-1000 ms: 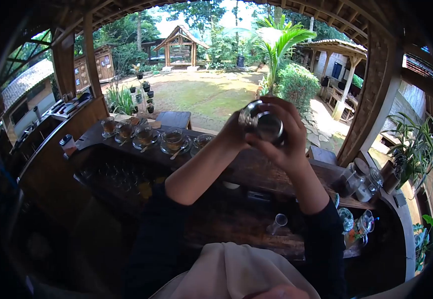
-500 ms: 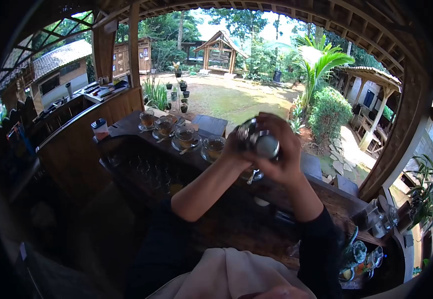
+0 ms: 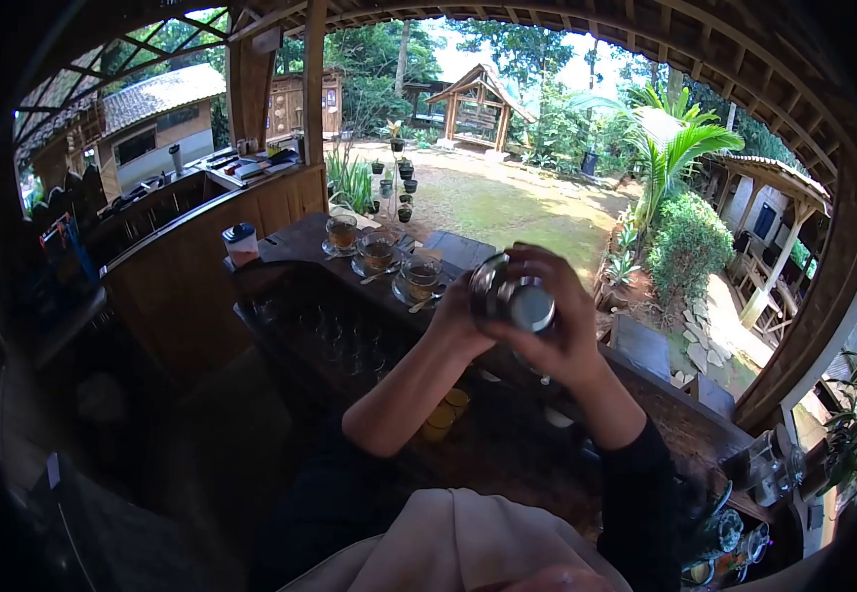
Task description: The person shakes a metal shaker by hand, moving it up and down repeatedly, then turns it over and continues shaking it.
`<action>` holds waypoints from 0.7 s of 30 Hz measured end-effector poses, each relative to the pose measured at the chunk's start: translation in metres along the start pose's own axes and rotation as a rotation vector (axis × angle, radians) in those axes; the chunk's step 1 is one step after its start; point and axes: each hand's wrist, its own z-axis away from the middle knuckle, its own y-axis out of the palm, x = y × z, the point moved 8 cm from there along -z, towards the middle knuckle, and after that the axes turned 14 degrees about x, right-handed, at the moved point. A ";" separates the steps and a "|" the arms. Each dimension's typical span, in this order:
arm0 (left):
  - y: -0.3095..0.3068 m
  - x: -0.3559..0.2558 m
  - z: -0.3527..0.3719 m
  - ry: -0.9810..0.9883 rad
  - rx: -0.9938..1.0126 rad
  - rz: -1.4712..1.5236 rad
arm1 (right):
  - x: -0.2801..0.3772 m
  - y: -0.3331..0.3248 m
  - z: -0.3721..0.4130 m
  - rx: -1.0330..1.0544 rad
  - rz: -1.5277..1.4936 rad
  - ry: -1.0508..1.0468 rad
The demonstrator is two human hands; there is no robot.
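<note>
A shiny metal shaker (image 3: 532, 308) is held up in front of me, its round end facing my view. My left hand (image 3: 460, 318) wraps its left side, and the fingers are partly hidden behind the metal. On the other side, my right hand (image 3: 568, 331) closes over the top and right of it. Just left of the hands, a glass cup of amber drink (image 3: 419, 278) sits on a saucer with a spoon. Two similar cups, a middle one (image 3: 378, 257) and a far one (image 3: 340, 235), continue the row along the dark wooden counter (image 3: 295, 242).
A lidded jar with pinkish contents (image 3: 242, 247) stands at the counter's left end. Below are clear glasses (image 3: 335, 340) and a yellow container (image 3: 440, 419). Glass jars (image 3: 769, 474) stand at the right. A wooden side counter (image 3: 211, 232) lies left, a garden beyond.
My view has turned slightly left, so the surroundings sit farther right. The shaker stays raised between both hands, which now cover the nearer cup seen before. The yellow container shows more.
</note>
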 end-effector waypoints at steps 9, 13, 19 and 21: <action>-0.003 -0.096 0.033 0.236 0.128 1.474 | 0.108 0.028 0.044 -0.010 0.220 -0.894; -0.014 0.022 0.045 -0.170 -0.349 1.712 | -0.016 0.044 -0.022 -0.020 -0.334 0.082; -0.014 -0.105 0.047 0.215 -0.001 1.473 | 0.142 0.037 0.047 0.042 0.262 -0.970; -0.024 -0.140 0.049 0.725 0.078 1.013 | 0.146 0.047 0.066 0.015 0.326 -1.211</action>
